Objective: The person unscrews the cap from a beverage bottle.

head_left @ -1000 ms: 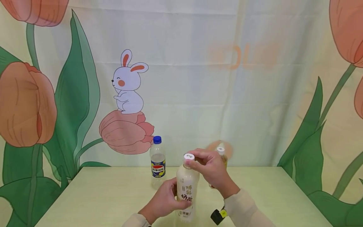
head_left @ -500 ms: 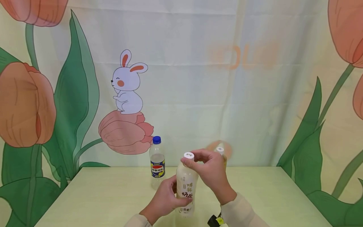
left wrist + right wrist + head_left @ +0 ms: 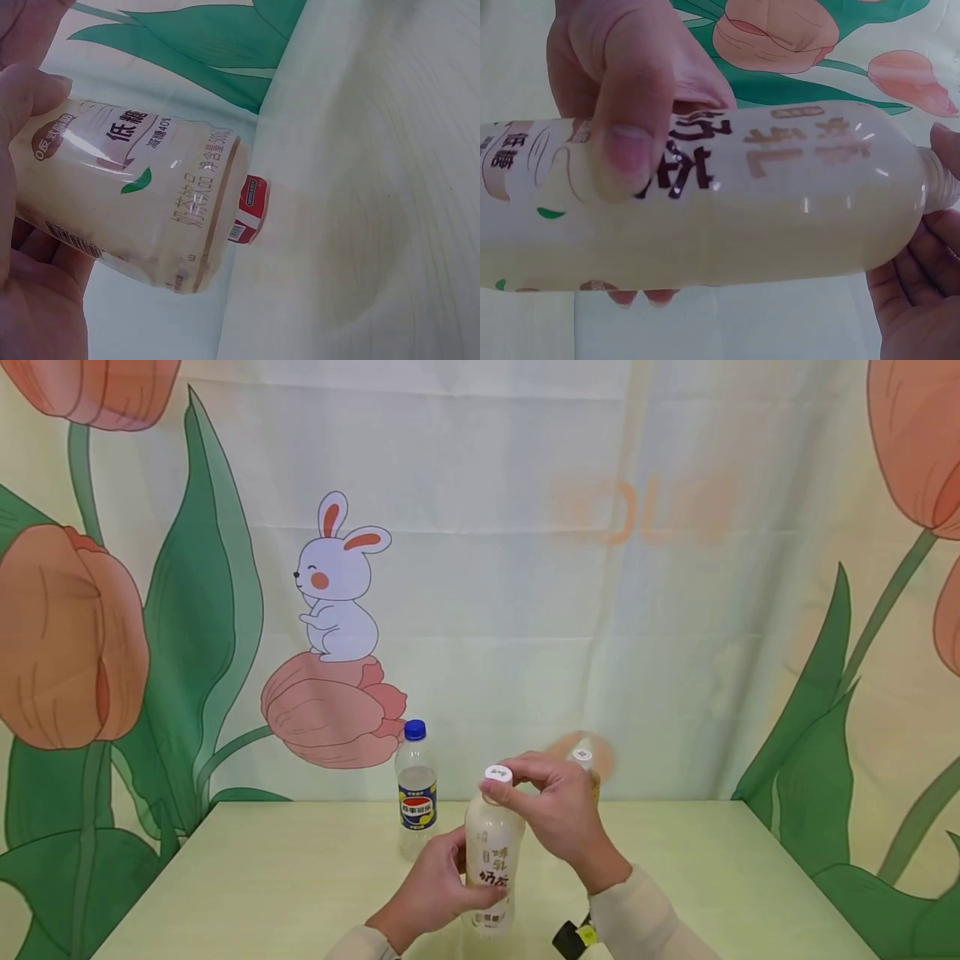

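My left hand [image 3: 442, 885] grips the body of a milk tea bottle [image 3: 491, 839], its thumb across the printed label. The bottle stands upright, with pale milky contents. My right hand [image 3: 558, 806] pinches the bottle's white cap [image 3: 498, 773] between thumb and fingers. In the left wrist view the bottle's lower end [image 3: 150, 195] shows clear of the table, fingers wrapped about it. The right wrist view shows the left thumb [image 3: 630, 150] pressed on the label, with the right hand's fingers [image 3: 922, 292] at the neck.
Behind to the left stands a clear bottle with a blue cap [image 3: 415, 731]. Another white-capped bottle [image 3: 583, 758] is mostly hidden behind my right hand. A wrist camera [image 3: 573, 937] sits below the right sleeve. The pale table [image 3: 675, 860] ends at a printed curtain [image 3: 675, 652].
My right thumb has shifted left around the cap, and the print on the cap has turned. The milk tea bottle stays nearly in place in my left hand.
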Demonstrator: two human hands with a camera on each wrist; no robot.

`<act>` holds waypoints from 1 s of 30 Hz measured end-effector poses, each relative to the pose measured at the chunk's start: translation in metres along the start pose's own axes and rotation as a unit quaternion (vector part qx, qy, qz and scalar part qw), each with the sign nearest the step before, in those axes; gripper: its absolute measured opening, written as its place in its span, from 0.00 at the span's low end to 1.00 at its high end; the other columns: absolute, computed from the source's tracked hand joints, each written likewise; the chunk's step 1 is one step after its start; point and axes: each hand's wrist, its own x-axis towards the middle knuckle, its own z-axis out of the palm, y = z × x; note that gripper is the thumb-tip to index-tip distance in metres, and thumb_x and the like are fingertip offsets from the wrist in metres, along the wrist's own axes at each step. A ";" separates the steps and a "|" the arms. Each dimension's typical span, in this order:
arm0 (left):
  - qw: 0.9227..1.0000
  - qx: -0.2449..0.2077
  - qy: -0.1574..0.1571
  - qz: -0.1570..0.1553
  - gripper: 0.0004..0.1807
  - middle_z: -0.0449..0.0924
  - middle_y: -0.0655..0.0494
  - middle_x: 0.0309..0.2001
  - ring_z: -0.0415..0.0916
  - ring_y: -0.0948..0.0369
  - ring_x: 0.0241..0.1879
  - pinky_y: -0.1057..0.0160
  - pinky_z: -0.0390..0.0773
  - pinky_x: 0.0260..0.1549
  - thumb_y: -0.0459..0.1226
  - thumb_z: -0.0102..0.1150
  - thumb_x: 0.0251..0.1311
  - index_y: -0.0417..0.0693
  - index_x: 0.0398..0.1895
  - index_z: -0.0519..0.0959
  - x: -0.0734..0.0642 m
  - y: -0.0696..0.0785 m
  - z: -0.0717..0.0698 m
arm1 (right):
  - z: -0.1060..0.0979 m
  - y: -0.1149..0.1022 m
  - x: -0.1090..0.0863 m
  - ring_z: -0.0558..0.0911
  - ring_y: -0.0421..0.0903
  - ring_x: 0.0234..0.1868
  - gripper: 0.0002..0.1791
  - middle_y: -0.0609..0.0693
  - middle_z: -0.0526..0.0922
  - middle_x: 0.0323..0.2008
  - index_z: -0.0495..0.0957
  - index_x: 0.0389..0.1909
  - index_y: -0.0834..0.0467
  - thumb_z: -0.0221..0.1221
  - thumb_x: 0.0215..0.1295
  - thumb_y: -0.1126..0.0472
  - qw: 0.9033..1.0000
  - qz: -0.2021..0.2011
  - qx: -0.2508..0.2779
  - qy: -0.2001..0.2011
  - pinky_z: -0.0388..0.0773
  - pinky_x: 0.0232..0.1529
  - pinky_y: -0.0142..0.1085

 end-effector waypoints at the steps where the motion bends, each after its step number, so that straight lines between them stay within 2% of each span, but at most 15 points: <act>1: 1.000 -0.001 -0.001 0.001 0.31 0.85 0.50 0.53 0.84 0.54 0.49 0.45 0.84 0.56 0.40 0.79 0.53 0.47 0.60 0.77 0.000 0.000 0.000 | 0.000 0.001 0.000 0.86 0.42 0.42 0.07 0.42 0.90 0.37 0.91 0.38 0.46 0.74 0.59 0.53 1.000 -0.003 0.004 -0.004 0.84 0.51 0.39; 9: 1.000 -0.006 -0.010 0.006 0.30 0.85 0.49 0.53 0.84 0.54 0.49 0.45 0.85 0.56 0.37 0.78 0.53 0.46 0.59 0.77 0.002 0.001 0.002 | -0.005 0.006 0.005 0.85 0.44 0.42 0.08 0.51 0.88 0.38 0.90 0.41 0.56 0.71 0.62 0.61 0.997 -0.028 0.057 -0.051 0.85 0.50 0.36; 16: 1.000 -0.012 -0.020 0.013 0.29 0.86 0.48 0.52 0.85 0.54 0.48 0.46 0.85 0.54 0.35 0.77 0.52 0.45 0.58 0.77 0.001 0.001 0.002 | -0.013 0.010 0.009 0.84 0.44 0.44 0.10 0.49 0.87 0.42 0.88 0.47 0.58 0.69 0.65 0.63 0.990 -0.022 0.083 -0.108 0.84 0.51 0.38; 22: 1.000 -0.002 -0.014 0.009 0.29 0.86 0.48 0.51 0.85 0.54 0.48 0.45 0.85 0.54 0.36 0.77 0.52 0.44 0.57 0.78 0.001 0.001 0.003 | -0.016 0.014 0.010 0.83 0.42 0.44 0.11 0.48 0.87 0.44 0.87 0.49 0.59 0.66 0.68 0.63 0.985 -0.015 0.100 -0.138 0.84 0.44 0.36; 25: 1.000 0.004 -0.003 0.011 0.29 0.86 0.49 0.51 0.85 0.54 0.48 0.47 0.86 0.54 0.37 0.78 0.52 0.45 0.57 0.78 0.001 0.001 0.003 | -0.014 0.014 0.009 0.84 0.42 0.43 0.11 0.48 0.87 0.43 0.87 0.49 0.58 0.65 0.69 0.63 0.988 0.002 0.093 -0.122 0.85 0.41 0.35; 30: 1.000 0.012 0.023 0.016 0.30 0.86 0.51 0.51 0.84 0.55 0.48 0.52 0.87 0.52 0.39 0.79 0.51 0.47 0.58 0.78 0.003 -0.001 0.005 | -0.004 0.005 0.006 0.86 0.46 0.43 0.12 0.47 0.90 0.39 0.88 0.44 0.52 0.73 0.60 0.56 0.996 0.055 0.054 -0.032 0.85 0.43 0.38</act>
